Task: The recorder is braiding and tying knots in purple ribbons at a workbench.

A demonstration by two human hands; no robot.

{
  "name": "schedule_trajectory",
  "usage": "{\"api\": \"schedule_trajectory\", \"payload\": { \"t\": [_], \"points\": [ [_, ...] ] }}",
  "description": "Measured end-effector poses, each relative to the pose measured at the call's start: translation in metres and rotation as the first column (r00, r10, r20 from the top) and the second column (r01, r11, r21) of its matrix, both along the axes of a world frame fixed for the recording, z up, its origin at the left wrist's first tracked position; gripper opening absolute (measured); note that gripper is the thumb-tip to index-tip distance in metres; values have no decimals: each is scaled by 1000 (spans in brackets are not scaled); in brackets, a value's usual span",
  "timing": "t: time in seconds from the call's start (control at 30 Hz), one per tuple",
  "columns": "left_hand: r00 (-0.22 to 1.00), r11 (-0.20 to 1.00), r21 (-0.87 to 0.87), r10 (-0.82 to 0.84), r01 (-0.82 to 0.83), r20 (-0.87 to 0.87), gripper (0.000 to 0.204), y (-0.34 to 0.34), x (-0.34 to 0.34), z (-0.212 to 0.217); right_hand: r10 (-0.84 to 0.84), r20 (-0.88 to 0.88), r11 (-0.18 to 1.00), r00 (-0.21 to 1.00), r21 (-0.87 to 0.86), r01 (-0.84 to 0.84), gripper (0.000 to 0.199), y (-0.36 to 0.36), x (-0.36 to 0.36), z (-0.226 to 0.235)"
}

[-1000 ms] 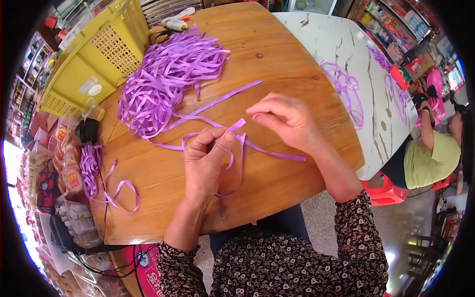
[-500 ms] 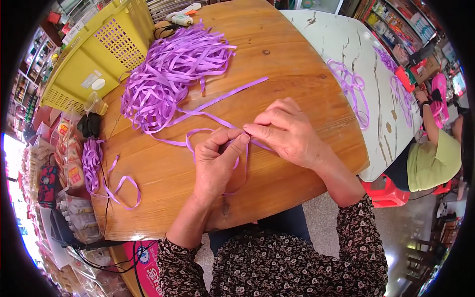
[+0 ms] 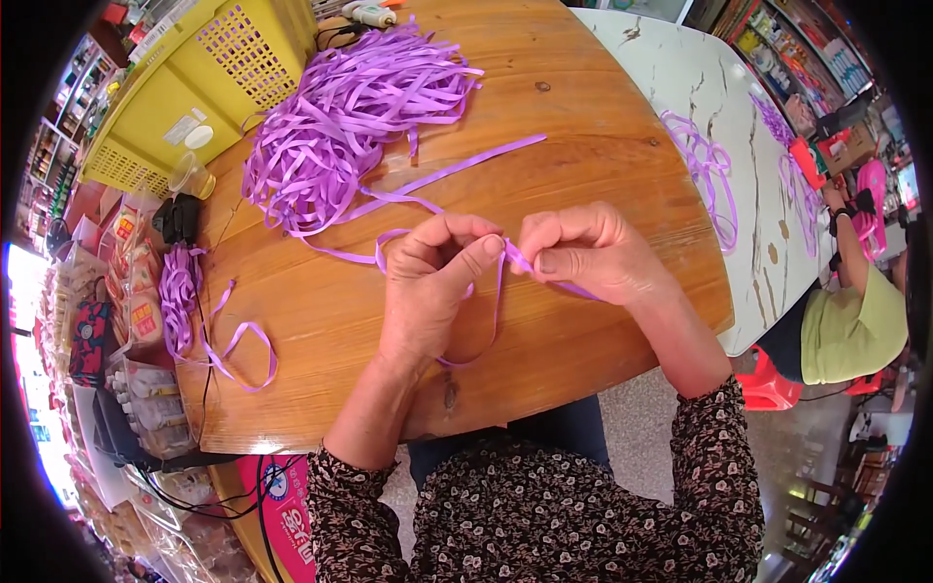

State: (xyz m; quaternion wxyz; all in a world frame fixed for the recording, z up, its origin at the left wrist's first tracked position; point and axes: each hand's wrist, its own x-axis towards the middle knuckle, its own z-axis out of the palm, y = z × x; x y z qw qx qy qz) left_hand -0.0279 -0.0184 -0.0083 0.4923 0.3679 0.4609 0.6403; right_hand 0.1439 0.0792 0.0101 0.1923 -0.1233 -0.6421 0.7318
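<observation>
Left hand (image 3: 428,277) and right hand (image 3: 591,255) both pinched the purple ribbon (image 3: 517,257) above the counter (image 3: 612,146), inward from its near edge, while a ribbon heap (image 3: 355,121) lay toward its far left corner.

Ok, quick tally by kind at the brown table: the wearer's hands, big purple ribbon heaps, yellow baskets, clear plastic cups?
Hands: 2 (left hand, right hand)
Big purple ribbon heap: 1
Yellow basket: 1
Clear plastic cup: 1
Total: 5
</observation>
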Motion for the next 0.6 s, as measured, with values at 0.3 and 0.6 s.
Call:
{"api": "schedule_trajectory", "payload": {
  "t": [0.3,0.6],
  "points": [
    [986,964,215,136,-155,98,11,-2,21,-8,-303,-163,938,939,124,324,20,-11,-16,-11],
    [983,983,95,150,-160,101,11,-3,25,-5,-412,-261,413,873,800,434,24,-16,-18,-10]
  ]
}}
